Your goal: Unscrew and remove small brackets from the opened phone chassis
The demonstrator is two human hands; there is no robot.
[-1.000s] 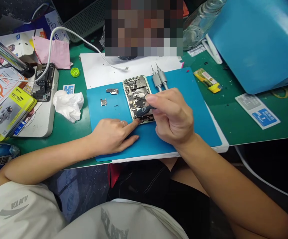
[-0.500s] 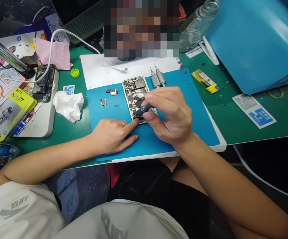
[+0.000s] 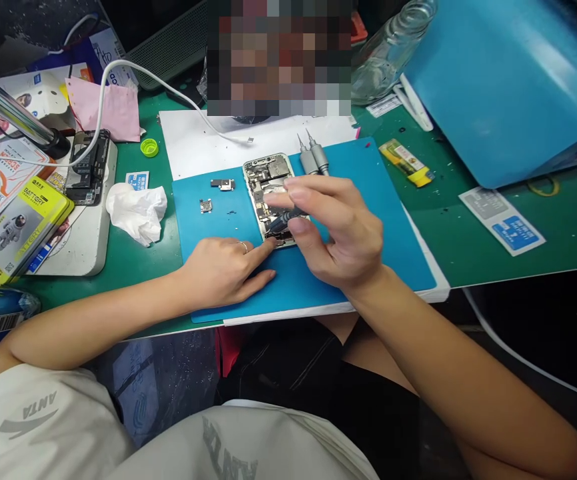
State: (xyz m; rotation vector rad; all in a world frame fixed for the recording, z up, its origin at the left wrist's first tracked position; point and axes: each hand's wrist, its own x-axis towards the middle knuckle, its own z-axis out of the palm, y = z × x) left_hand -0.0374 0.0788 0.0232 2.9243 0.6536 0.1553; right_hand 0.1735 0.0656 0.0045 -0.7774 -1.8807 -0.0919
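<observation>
An opened phone (image 3: pixel 263 175) with bare circuit boards and a pale frame lies on a blue mat (image 3: pixel 208 250). My left hand (image 3: pixel 221 270), a ring on one finger, rests on the mat. Its index finger reaches to the phone's near end, and its thumb is stretched out apart from it. Above the phone's near half, my right hand (image 3: pixel 341 233) holds a dark-handled screwdriver (image 3: pixel 280 221), slanting down to the lower left corner. Fingers hide part of the tool and the phone's right side; the tip is hard to make out.
Two grey screwdrivers (image 3: pixel 313 160) lie beyond my right hand. Small phone parts (image 3: pixel 223 185) sit left of the phone. A crumpled tissue (image 3: pixel 138 212), another opened phone (image 3: pixel 87 170) and a battery pack (image 3: pixel 21 227) are farther left. A blue box (image 3: pixel 493 93) and glass jar (image 3: pixel 393 53) stand right.
My right index finger has lifted and straightened out over the phone, away from the thumb. The left hand stays at the phone's near end. The whole view has shifted slightly.
</observation>
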